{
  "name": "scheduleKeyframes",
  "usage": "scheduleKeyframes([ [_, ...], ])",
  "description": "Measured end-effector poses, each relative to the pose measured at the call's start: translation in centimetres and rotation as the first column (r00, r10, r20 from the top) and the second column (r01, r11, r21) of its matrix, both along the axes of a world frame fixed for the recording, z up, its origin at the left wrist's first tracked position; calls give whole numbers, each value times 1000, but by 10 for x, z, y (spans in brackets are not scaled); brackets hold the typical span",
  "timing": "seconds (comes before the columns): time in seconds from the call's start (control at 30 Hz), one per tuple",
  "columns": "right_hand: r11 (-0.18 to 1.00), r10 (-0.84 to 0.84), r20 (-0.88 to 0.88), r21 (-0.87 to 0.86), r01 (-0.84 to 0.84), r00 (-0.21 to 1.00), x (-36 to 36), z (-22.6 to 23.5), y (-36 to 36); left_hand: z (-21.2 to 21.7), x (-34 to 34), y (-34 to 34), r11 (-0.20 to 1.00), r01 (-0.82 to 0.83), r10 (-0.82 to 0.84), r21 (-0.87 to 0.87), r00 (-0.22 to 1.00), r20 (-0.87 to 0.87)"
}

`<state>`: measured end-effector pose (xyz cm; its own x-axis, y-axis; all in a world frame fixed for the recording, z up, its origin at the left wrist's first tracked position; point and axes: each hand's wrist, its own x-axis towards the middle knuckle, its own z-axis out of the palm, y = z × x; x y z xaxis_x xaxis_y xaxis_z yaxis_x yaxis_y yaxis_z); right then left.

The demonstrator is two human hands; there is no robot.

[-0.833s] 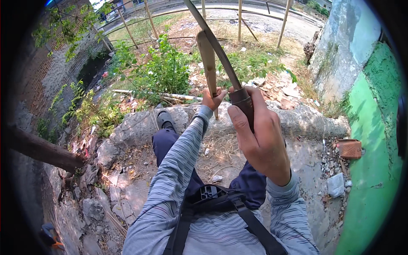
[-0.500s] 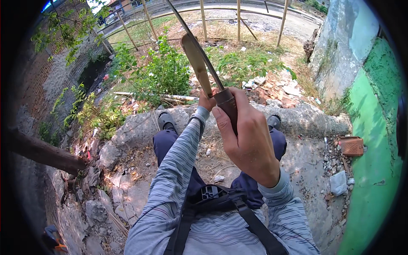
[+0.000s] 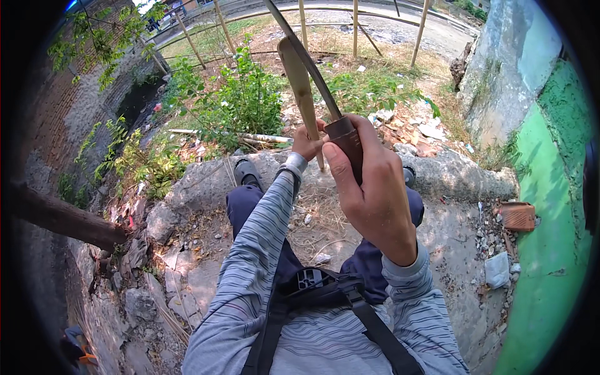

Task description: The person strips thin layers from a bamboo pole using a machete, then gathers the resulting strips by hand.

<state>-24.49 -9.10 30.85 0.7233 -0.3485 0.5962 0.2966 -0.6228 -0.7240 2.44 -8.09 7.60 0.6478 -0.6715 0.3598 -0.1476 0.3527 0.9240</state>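
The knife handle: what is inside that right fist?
The right hand wraps a brown knife handle; its blade rises out. The handle's lower end is hidden by fingers.

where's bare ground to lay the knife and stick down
Bare concrete lies right of the right knee, up to the clay tile and green wall. Another patch sits left of the left leg, before the stones. Between the legs is littered with shavings.

Both arms wear long sleeves (image 3: 262, 244) of grey cloth with thin darker stripes, ending in plain ribbed cuffs (image 3: 292, 164). Black harness straps (image 3: 369, 325) with a black buckle (image 3: 309, 279) cross the chest. The legs are in dark blue trousers (image 3: 247, 203), with a dark shoe (image 3: 245, 170) on the left foot.
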Motion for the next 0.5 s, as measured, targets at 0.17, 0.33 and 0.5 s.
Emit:
scheduleKeyframes([
  [0.17,990,-41,-41,132,46,998,4,2,-39,-11,33,16,919,-218,-16,327,811,585],
  [0.33,950,-30,-22,310,36,999,16,15,-68,-67,78,73,659,-240,-147,713,889,435],
  [0.5,951,-18,-42,308,30,999,24,12,-93,-88,75,97,260,-235,-269,936,914,304],
])
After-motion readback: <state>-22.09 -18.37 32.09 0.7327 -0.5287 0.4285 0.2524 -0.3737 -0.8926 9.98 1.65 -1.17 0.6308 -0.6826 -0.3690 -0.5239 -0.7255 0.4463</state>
